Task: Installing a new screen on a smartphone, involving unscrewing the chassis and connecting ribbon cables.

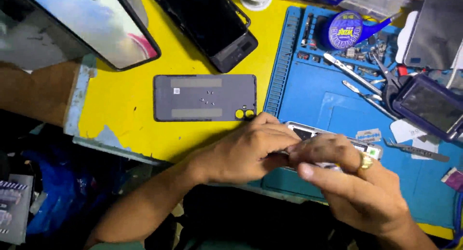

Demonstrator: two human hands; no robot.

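while both grip it, the opened phone (308, 133) lies between left hand (246, 151) and right hand (347, 175).

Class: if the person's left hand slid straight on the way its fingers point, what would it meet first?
Probably the right hand, already against the left hand over the opened phone; depth is unclear.

A large reflective screen (91, 26) leans at the top left of the yellow counter (125, 115). Beside it lies a dark phone screen (207, 23). At the right sits a small purple-framed screen (431, 108). A round blue label (345, 30) tops a spool above the blue mat (308, 93).
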